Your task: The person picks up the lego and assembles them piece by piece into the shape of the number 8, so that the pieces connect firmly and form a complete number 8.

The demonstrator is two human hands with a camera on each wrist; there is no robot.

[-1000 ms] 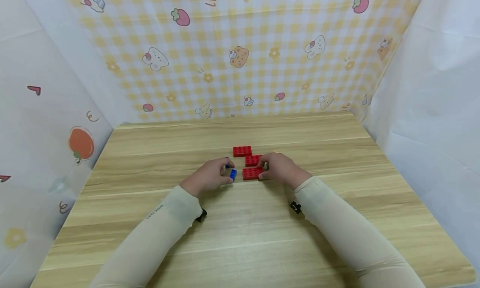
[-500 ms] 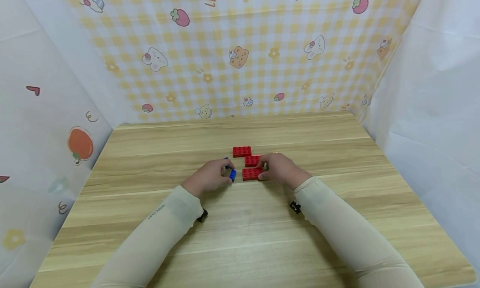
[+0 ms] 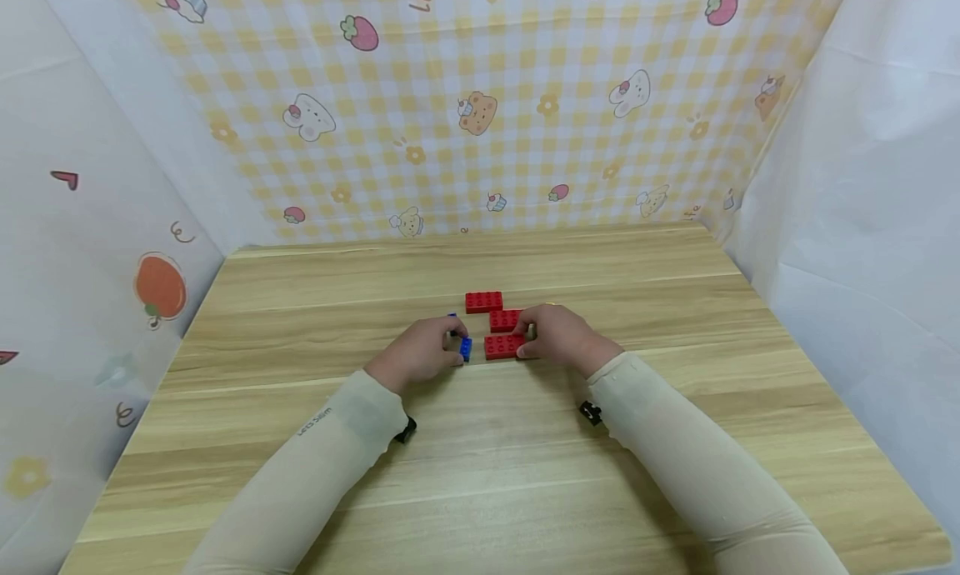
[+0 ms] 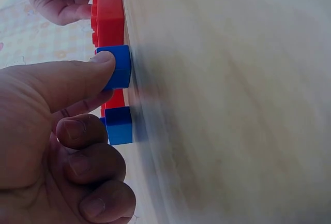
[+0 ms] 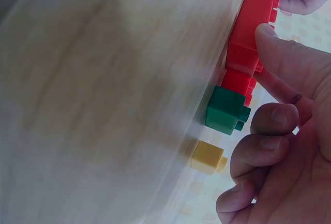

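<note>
My left hand (image 3: pixel 416 350) pinches a small blue toy building brick (image 4: pixel 123 68) between thumb and index finger, low over the tabletop. Its other fingers are curled beside a second blue brick (image 4: pixel 119 125). To the right, my right hand (image 3: pixel 562 335) grips the right part of the nearest red brick (image 3: pixel 501 347), thumb on its near side. Two more red bricks lie behind it: a middle one (image 3: pixel 504 320), partly covered by my right fingers, and a farther one (image 3: pixel 483 302). A green brick (image 5: pixel 225 110) stands near my right hand's curled fingers, mostly hidden from the head view.
A yellow brick (image 5: pixel 208 158) lies beyond the green one, its edge just showing past my right hand in the head view. The wooden tabletop (image 3: pixel 495 475) meets a checked cloth (image 3: pixel 420 83) at the back and white cloth at both sides.
My left hand has shifted very slightly, and the blue brick it pinches has turned a little straighter. My right hand and the red bricks stay in place.
</note>
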